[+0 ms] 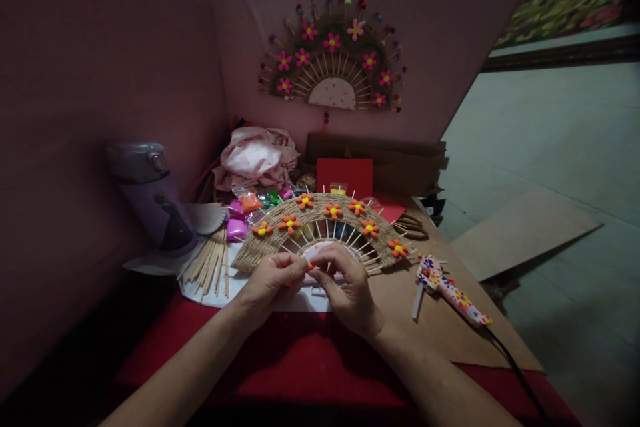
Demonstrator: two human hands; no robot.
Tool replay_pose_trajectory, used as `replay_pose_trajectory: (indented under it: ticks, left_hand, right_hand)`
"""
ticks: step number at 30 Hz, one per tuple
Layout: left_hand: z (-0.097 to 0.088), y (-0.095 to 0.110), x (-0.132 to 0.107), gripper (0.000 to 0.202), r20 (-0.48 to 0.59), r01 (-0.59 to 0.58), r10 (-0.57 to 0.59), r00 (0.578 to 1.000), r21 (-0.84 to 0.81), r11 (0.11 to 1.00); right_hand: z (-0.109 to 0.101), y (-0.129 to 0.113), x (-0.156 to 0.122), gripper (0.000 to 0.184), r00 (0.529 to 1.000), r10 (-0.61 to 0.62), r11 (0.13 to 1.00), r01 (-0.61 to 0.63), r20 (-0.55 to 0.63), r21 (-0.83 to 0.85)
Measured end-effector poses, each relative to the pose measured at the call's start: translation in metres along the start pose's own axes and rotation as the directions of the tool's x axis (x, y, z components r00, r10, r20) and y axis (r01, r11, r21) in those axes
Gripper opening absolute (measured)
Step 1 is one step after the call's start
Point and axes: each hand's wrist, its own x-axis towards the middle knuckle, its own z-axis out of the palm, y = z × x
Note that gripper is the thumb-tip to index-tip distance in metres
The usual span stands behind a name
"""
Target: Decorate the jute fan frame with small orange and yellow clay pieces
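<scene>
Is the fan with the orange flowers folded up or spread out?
Spread out: the fan makes a wide arch, its flowers set apart along it.

L hand (275, 277), R hand (347, 287), forearms (200, 347), all bare

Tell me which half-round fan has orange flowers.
The lower, tan, cord-covered fan; the upper, dark brown fan on the pinkish board has pink flowers instead.

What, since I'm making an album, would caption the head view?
Left hand and right hand meet around a small orange piece before a fan decorated with orange flowers.
</scene>
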Motion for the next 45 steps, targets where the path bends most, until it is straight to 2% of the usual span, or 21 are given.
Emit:
replay_pose_trajectory:
  ticks: [10,16,22,32,34,36,38,39,40,41,42,43,44,45]
  left_hand:
    - [-0.003,0.000,0.001,0.033,-0.032,-0.019,0.019,0.999,-0.008,1.000]
    - [-0.003,-0.003,0.003,0.033,-0.051,-0.009,0.009,0.999,-0.006,1.000]
    - [-0.002,-0.003,0.003,0.034,-0.045,0.003,-0.005,0.999,-0.055,0.998]
    - [-0.003,-0.001,0.001,0.029,-0.045,-0.035,0.037,0.998,0.030,0.999]
    - [-0.001,0.000,0.001,0.029,-0.074,-0.046,0.053,0.996,0.087,0.995]
    - [-0.003,0.003,0.001,0.027,-0.139,-0.092,0.121,0.983,0.198,0.976]
    - [-0.010,0.006,0.002,0.024,-0.235,-0.178,0.276,0.932,0.366,0.914]
    - [-0.016,0.008,0.001,0.023,-0.285,-0.218,0.379,0.880,0.465,0.858]
    - [-0.023,0.009,0.001,0.022,-0.332,-0.242,0.481,0.812,0.558,0.794]
    - [-0.031,0.010,0.000,0.021,-0.372,-0.239,0.578,0.726,0.652,0.720]
    - [-0.038,0.011,-0.001,0.020,-0.393,-0.221,0.672,0.627,0.738,0.638]
    - [-0.045,0.012,-0.002,0.019,-0.395,-0.178,0.738,0.547,0.806,0.564]
    - [-0.052,0.013,-0.003,0.019,-0.399,-0.109,0.766,0.504,0.850,0.515]
    - [-0.057,0.013,-0.004,0.019,-0.395,-0.032,0.782,0.482,0.884,0.466]
  right_hand:
    - [0.000,0.003,-0.001,0.005,1.000,0.012,1.000,-0.012,-0.001,0.018]
    - [0.001,0.006,-0.001,0.008,0.997,-0.055,0.996,0.058,-0.045,0.062]
    - [0.001,0.005,-0.001,0.009,0.996,-0.054,0.998,0.057,-0.078,0.032]
    - [0.000,0.005,0.000,0.005,1.000,-0.014,1.000,0.014,-0.026,0.007]
    - [0.000,0.005,-0.001,0.005,1.000,-0.014,1.000,0.014,-0.015,0.013]
    - [-0.001,0.005,-0.001,0.009,1.000,-0.005,1.000,0.005,-0.003,0.014]
    - [-0.001,0.005,-0.001,0.014,1.000,0.002,1.000,-0.002,-0.009,-0.001]
    - [-0.001,0.006,-0.002,0.014,1.000,-0.001,1.000,0.000,-0.018,-0.012]
    - [-0.002,0.006,-0.002,0.012,1.000,-0.006,1.000,0.006,-0.025,-0.023]
    - [-0.001,0.006,-0.002,0.010,0.999,-0.012,0.999,0.011,-0.030,-0.032]
    - [-0.001,0.006,-0.002,0.009,0.999,-0.017,0.999,0.016,-0.030,-0.039]
    - [-0.001,0.006,-0.002,0.008,0.999,-0.019,0.999,0.017,-0.026,-0.040]
    - [0.000,0.006,-0.002,0.008,1.000,-0.019,0.999,0.018,-0.020,-0.039]
    - [0.000,0.007,-0.002,0.008,1.000,-0.022,0.999,0.021,-0.013,-0.036]
